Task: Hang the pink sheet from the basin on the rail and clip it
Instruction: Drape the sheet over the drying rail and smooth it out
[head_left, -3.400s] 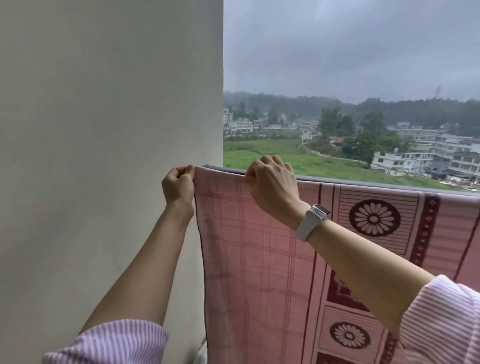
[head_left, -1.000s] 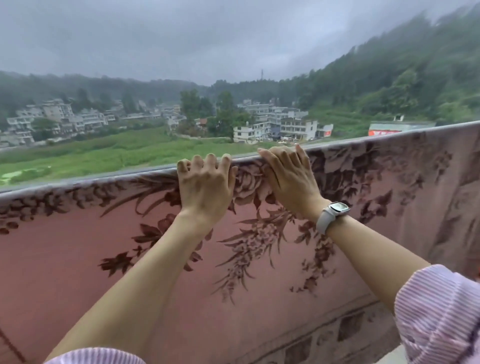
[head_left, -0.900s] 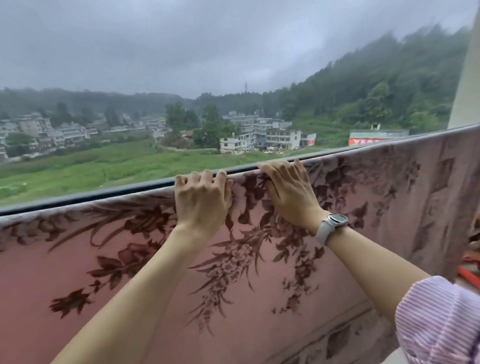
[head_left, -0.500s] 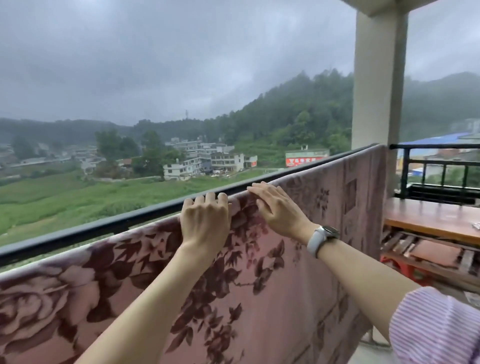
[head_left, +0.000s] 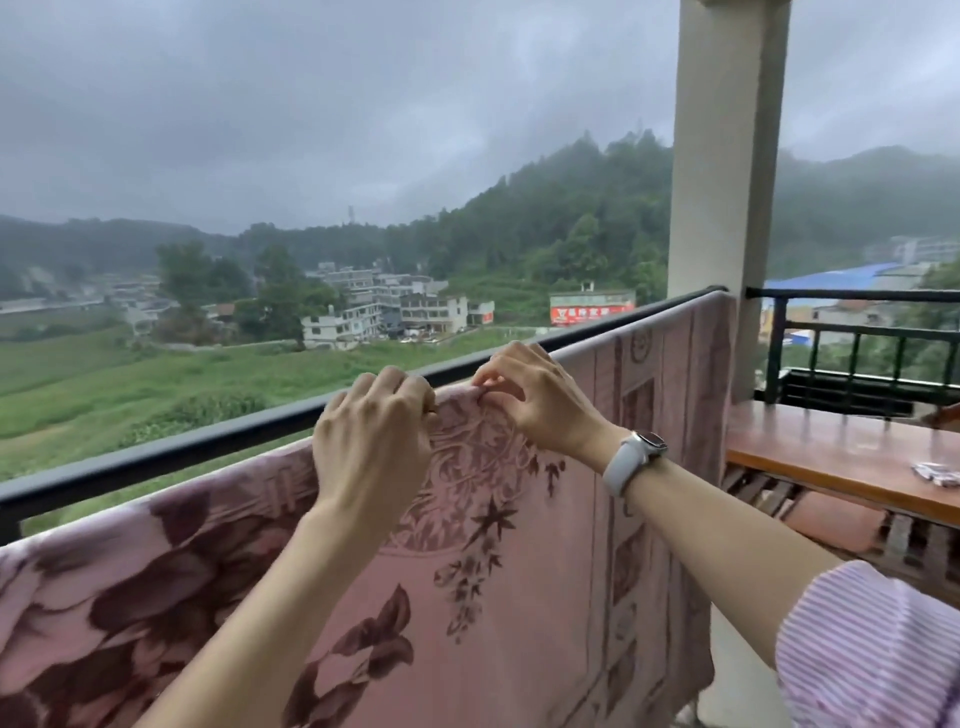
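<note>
Both hands are raised to the top edge of the pink sheet (head_left: 493, 597), close together but not touching. The left hand (head_left: 371, 441) shows its back to the camera, fingers curled over and closed on a bunched fold of cloth at the rail (head_left: 208, 447). The right hand (head_left: 535, 400) pinches the same raised fold just beside it between thumb and fingertips, wrist bent, with a pale-strapped watch (head_left: 636, 460) on that wrist and a striped sleeve (head_left: 872, 649) pushed up the forearm. Draped over the black rail, the sheet runs with its long axis along it, from the lower left corner of the view up to the pillar (head_left: 727, 156) at the right, its dark floral print facing the person and its length hanging down. A wooden table (head_left: 831, 457) stands past the pillar, against another railing. Far off, a red sign (head_left: 592, 313) on a building carries white characters too small to read.
</note>
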